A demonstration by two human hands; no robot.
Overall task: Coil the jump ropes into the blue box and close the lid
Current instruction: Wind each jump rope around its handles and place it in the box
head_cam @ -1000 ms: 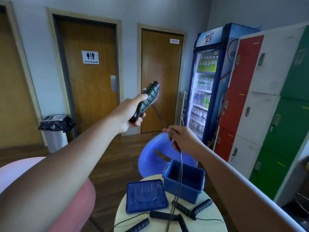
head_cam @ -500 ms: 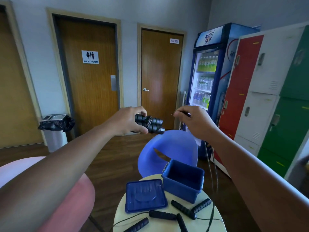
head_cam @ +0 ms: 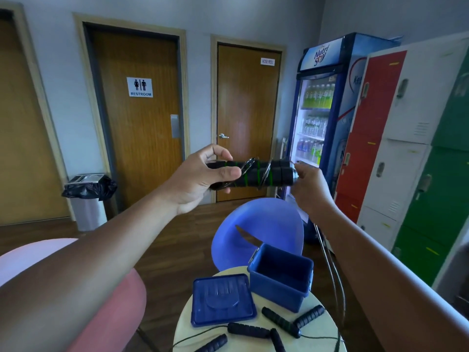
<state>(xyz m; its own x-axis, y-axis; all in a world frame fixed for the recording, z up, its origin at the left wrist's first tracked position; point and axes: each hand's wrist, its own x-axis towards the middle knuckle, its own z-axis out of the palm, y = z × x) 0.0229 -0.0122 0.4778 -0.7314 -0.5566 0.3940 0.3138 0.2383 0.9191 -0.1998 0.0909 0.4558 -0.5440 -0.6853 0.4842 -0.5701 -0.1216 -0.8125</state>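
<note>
A pair of black foam jump-rope handles with green bands (head_cam: 264, 174), cord wound round them, is held up above the round cream table (head_cam: 185, 331). The left hand (head_cam: 203, 176) grips one end. The right hand (head_cam: 309, 189) meets the metal-capped end, its fingers hidden, so I cannot tell its grip. A thin grey cord (head_cam: 330, 262) hangs below it. The open blue plastic box (head_cam: 276, 285) and the flat blue lid (head_cam: 223, 301) sit side by side on the table, among loose black handles (head_cam: 280, 322). Door signs read "RESTROOM" (head_cam: 139, 87) and "HOSE REEL" (head_cam: 267, 62). The drinks fridge (head_cam: 321, 55) says "Nutri Soy", and the lockers (head_cam: 380, 97) cut off its side lettering.

well below your grip, the round pale table (head_cam: 312, 345) carries the open blue box (head_cam: 279, 283), its lid (head_cam: 223, 301) beside it, and loose black rope handles (head_cam: 280, 322) nearest you.
</note>
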